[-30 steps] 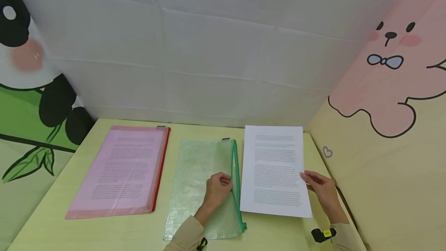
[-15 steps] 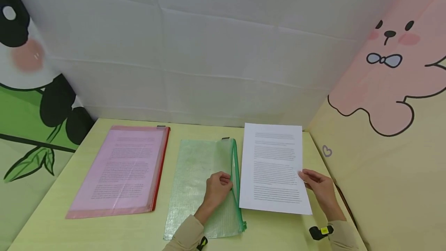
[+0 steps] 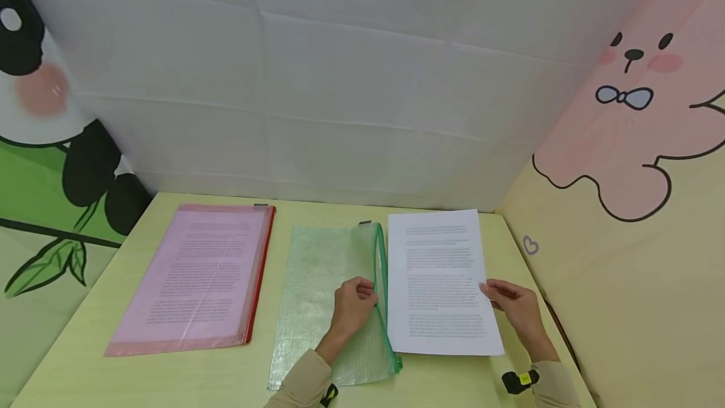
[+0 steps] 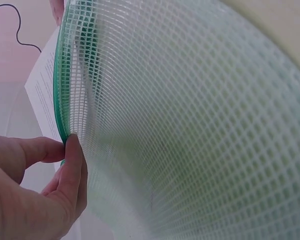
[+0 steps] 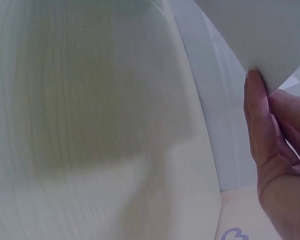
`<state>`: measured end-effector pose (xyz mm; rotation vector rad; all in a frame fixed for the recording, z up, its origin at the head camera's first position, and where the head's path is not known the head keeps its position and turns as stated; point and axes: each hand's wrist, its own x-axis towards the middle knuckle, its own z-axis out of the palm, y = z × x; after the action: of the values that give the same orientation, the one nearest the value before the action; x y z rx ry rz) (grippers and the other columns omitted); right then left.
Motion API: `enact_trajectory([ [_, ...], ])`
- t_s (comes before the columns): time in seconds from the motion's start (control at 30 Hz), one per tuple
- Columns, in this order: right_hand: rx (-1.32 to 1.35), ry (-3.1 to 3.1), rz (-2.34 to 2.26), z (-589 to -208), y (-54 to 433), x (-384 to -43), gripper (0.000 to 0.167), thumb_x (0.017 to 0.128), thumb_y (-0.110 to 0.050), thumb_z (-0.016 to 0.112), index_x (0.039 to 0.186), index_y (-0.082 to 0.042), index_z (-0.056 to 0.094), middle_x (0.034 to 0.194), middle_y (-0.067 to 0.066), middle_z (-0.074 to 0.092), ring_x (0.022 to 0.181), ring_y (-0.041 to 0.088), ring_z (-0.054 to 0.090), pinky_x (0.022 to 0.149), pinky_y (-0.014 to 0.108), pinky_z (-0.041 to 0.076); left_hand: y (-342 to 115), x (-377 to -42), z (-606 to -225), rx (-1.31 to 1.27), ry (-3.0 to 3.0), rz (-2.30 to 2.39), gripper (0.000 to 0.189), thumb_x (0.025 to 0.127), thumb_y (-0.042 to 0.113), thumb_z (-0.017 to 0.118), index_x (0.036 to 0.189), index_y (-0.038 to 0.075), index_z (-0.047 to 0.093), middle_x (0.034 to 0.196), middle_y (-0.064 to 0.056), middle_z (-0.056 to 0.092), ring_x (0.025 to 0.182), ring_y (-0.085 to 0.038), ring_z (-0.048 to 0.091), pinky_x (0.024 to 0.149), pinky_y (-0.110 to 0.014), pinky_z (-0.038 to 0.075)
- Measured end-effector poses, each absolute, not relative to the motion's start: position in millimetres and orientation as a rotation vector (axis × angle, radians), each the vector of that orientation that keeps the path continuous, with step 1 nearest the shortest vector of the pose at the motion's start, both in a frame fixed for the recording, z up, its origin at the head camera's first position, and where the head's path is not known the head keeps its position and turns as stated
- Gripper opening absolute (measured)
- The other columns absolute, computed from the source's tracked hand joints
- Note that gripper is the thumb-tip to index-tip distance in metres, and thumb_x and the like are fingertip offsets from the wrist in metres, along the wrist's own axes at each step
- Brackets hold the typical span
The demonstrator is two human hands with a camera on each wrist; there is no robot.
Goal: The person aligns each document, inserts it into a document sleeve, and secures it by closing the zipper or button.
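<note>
A translucent green mesh zipper pouch (image 3: 317,269) lies in the middle of the table in the head view. My left hand (image 3: 354,307) pinches its green-zippered edge between thumb and fingers, and in the left wrist view that edge (image 4: 60,90) is lifted and the mesh bulges. To the pouch's right, printed white paper (image 3: 436,282) is held raised over the table by my right hand (image 3: 518,310), its thumb and fingers pinching the right edge. The paper's left side is right beside the zipper edge. In the right wrist view the paper's underside (image 5: 260,35) shows, with its shadow on the table.
A pink zipper pouch (image 3: 198,276) with a red zipper and a printed sheet inside lies on the left of the pale yellow table (image 3: 442,386). A white sheet wall (image 3: 368,80) closes the back. Cartoon-painted walls stand at both sides.
The right hand has brought the paper a little to the left, closer to the green pouch's zipper edge, after tilting it up slightly. My left hand keeps its pinch almost in place.
</note>
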<state>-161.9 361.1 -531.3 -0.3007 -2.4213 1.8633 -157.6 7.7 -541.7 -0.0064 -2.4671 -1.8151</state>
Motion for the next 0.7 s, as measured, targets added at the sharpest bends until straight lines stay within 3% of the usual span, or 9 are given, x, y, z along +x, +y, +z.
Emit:
enact_trajectory([
  [0.27, -0.248, -2.45, 1.872, -533.5, 360.1, -162.3, 0.042, 0.09, -0.013, 0.08, 0.12, 0.014, 0.068, 0.095, -0.004, 0.077, 0.085, 0.008, 0.073, 0.075, 0.026, 0.061, 8.2, -159.6, -545.3, -0.011, -2.431, -1.829, 0.011, 0.084, -0.004, 0.068, 0.094, -0.004, 0.072, 0.084, -0.008, 0.07, 0.077, -0.019, 0.068, 0.069, -0.029, 0.058],
  [0.7, -0.171, -2.527, 1.833, -532.4, 356.7, -165.2, 0.042, 0.091, -0.012, 0.08, 0.121, 0.014, 0.068, 0.107, 0.013, 0.075, 0.086, 0.011, 0.073, 0.076, 0.028, 0.061, 10.5, -157.8, -543.4, -0.01, -2.441, -1.827, 0.012, 0.084, -0.006, 0.066, 0.095, -0.005, 0.071, 0.084, -0.009, 0.07, 0.076, -0.019, 0.068, 0.068, -0.029, 0.058],
])
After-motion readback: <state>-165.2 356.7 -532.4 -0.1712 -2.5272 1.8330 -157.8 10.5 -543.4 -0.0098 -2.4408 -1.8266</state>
